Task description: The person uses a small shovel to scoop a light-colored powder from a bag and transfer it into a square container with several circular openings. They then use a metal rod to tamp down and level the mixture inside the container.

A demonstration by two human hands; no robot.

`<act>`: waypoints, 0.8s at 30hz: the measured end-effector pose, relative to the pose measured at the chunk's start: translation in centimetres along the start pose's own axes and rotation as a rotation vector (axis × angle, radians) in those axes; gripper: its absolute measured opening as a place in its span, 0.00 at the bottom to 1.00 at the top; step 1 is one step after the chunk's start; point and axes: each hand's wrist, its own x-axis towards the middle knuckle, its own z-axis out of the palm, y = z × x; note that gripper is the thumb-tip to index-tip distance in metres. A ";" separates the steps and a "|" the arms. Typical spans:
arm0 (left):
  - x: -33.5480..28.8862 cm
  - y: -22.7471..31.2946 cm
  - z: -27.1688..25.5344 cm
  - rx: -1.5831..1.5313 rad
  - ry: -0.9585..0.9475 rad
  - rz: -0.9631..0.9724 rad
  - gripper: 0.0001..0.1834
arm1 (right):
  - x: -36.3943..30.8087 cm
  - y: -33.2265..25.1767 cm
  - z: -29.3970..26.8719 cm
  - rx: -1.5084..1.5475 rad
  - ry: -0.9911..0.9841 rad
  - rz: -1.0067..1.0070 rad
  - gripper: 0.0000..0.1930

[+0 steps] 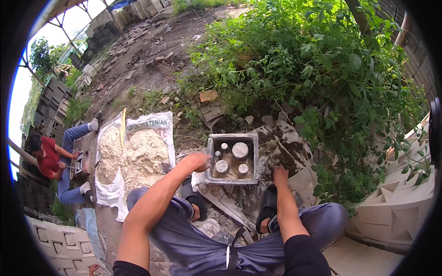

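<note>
A square grey mould box stands on the ground between my feet. Inside it are several upright grey cylinders of different widths, the widest being a round-topped cylinder toward the far right. Pale sandy powder lies around their bases. My left hand is closed at the box's left wall, its fingertips turned away from view. To the right of the box, apart from it, my right hand hangs low over the dirt with curled fingers. Whatever either hand may hold is hidden.
Two heaps of pale powder lie on white sacks at my left. Beyond them a person in a red shirt sits working at a small mould. Dense green plants grow ahead, and patterned blocks are stacked at the right.
</note>
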 end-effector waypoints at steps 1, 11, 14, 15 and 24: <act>-0.3 -0.4 -0.4 -0.005 0.024 -0.038 0.22 | -0.1 -0.4 -0.4 -0.008 0.000 -0.018 0.17; 1.4 -1.8 -4.0 -0.048 0.211 -0.083 0.16 | -0.4 2.5 -8.7 0.723 0.299 0.210 0.08; 1.1 -1.5 -4.8 -0.084 0.309 -0.053 0.14 | 1.5 2.7 -12.9 0.995 0.512 0.206 0.06; 1.1 -1.4 -5.2 -0.100 0.326 -0.050 0.14 | 1.9 2.1 -15.0 1.048 0.509 0.182 0.07; 1.9 0.5 -3.6 -0.098 0.383 0.041 0.16 | -3.4 -8.3 -34.0 1.416 0.456 -0.288 0.09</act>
